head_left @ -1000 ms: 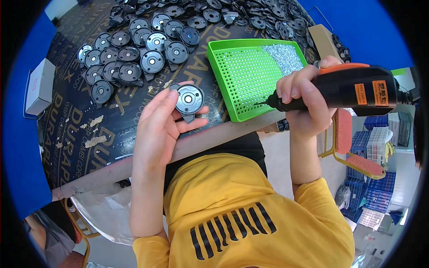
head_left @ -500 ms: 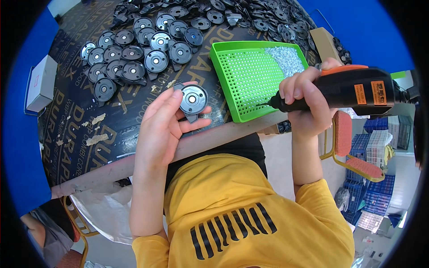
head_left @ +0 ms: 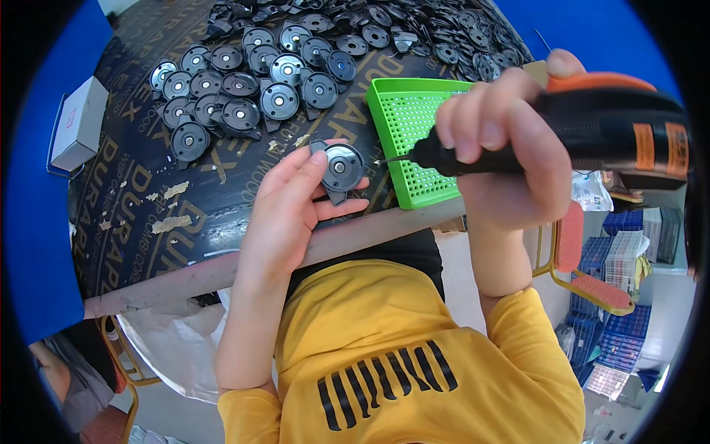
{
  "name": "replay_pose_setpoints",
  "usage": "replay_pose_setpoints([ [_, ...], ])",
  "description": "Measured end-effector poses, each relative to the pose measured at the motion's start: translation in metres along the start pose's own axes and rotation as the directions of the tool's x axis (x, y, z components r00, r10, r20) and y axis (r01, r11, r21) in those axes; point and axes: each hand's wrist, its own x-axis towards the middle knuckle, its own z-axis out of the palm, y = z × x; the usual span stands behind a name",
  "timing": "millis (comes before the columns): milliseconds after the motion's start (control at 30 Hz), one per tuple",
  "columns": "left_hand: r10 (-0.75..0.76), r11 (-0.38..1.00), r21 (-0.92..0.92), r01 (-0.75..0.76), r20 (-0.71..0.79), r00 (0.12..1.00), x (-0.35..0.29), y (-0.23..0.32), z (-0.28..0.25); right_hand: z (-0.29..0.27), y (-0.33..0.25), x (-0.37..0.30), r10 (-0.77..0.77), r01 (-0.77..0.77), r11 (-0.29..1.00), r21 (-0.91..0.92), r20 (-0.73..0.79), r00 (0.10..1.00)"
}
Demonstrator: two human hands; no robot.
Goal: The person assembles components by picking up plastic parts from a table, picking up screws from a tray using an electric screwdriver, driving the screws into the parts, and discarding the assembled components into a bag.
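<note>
Between the thumb and fingers of my left hand (head_left: 296, 185) is a round black plastic part (head_left: 342, 169) with a pale metal centre, small holes and a short tab. My right hand (head_left: 510, 140) grips a black and orange electric screwdriver (head_left: 599, 137) lying almost level. Its thin bit (head_left: 394, 160) points left at the held part, a short gap away from it; a tiny shiny piece seems to sit on the tip. Under the screwdriver stands a green perforated tray (head_left: 403, 140), partly covered by my right hand.
Many similar round black parts (head_left: 240, 115) lie grouped on the dark printed board (head_left: 148, 244), with a larger heap (head_left: 458, 37) at the back. A white box (head_left: 80, 126) stands at the left. A red chair (head_left: 569, 237) and stacked crates (head_left: 617, 333) are at the right.
The screwdriver has moved left and nearer, from over the tray toward the held part. My left hand with the part sits slightly further right in the view. The small screws in the tray are now hidden.
</note>
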Motion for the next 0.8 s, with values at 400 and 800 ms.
replay_pose_setpoints([
  [400, -0.005, 1.0, -0.008, 0.005, 0.016, 1.0, 0.001, -0.001, -0.002, 0.013, 0.013, 0.006, 0.067, -0.067, 0.997, 0.032, -0.007, 0.998],
  [800, -0.024, 0.999, -0.027, 0.025, 0.045, 0.999, 0.001, -0.002, -0.004, 0.015, 0.023, 0.006, -0.007, 0.021, 0.989, 0.15, -0.094, 0.996],
])
